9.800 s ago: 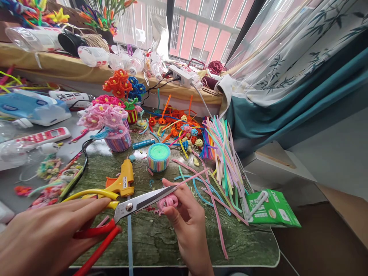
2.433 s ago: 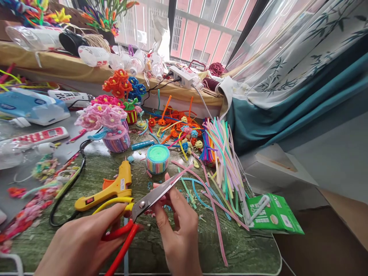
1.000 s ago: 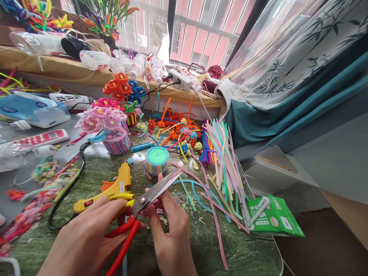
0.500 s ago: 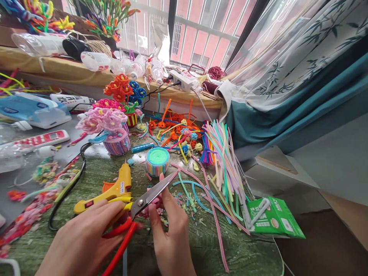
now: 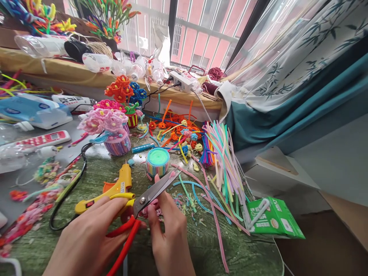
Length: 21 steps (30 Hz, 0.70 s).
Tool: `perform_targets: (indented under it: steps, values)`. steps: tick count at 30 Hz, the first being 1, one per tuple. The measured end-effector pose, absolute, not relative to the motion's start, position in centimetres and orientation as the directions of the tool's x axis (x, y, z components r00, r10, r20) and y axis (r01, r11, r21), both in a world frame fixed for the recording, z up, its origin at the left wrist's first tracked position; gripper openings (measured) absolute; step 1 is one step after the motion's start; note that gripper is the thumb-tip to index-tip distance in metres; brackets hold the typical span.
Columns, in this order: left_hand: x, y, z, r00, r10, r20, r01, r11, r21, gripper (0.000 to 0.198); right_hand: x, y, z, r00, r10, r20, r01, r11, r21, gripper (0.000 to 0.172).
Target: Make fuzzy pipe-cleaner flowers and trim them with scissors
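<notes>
My left hand [image 5: 86, 237] grips a pair of scissors [image 5: 149, 193] with red and yellow handles; the steel blades point up and to the right. My right hand [image 5: 169, 234] pinches a small pink pipe-cleaner piece [image 5: 152, 205] right under the blades, fingers closed round it. Both hands hover low over the green mat [image 5: 201, 245], just in front of a yellow glue gun [image 5: 112, 189].
A round pastel pot with a green top [image 5: 157, 161] stands beyond the scissors. Pipe-cleaner flower pots [image 5: 110, 128], a fan of pastel pipe cleaners [image 5: 224, 157], a green box [image 5: 271, 218], a remote [image 5: 40, 138] and a power strip [image 5: 184, 79] surround the mat. Small clippings litter it.
The scissors' blades have shifted slightly while my right hand keeps the pink piece beneath them. More small clippings lie on the mat than ten seconds ago.
</notes>
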State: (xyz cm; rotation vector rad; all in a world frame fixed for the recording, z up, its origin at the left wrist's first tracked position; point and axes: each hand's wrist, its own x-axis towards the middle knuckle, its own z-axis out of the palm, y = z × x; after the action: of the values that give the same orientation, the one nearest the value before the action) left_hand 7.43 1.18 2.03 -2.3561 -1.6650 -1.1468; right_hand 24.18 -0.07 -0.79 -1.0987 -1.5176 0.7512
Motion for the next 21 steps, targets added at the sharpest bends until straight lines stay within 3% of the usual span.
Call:
perform_targets:
  steps: [4,10,21]
  values:
    - [7.4,1.1,2.1,0.139,0.812,0.567,0.836,-0.403,0.372,0.033,24.3,0.2,-1.1,-0.042,0.899,0.437,0.253,0.432,-0.865,0.063]
    - [6.7,0.4,0.9,0.137,0.893,0.429,0.888,-0.302,0.346,0.024,24.1,0.1,-1.3,-0.002,0.911,0.412,0.228,0.402,-0.887,0.066]
    - [8.3,1.1,2.6,0.018,0.964,0.267,0.865,-0.149,0.480,0.029,23.9,0.0,-0.8,-0.010,0.914,0.406,0.187,0.400,-0.897,0.065]
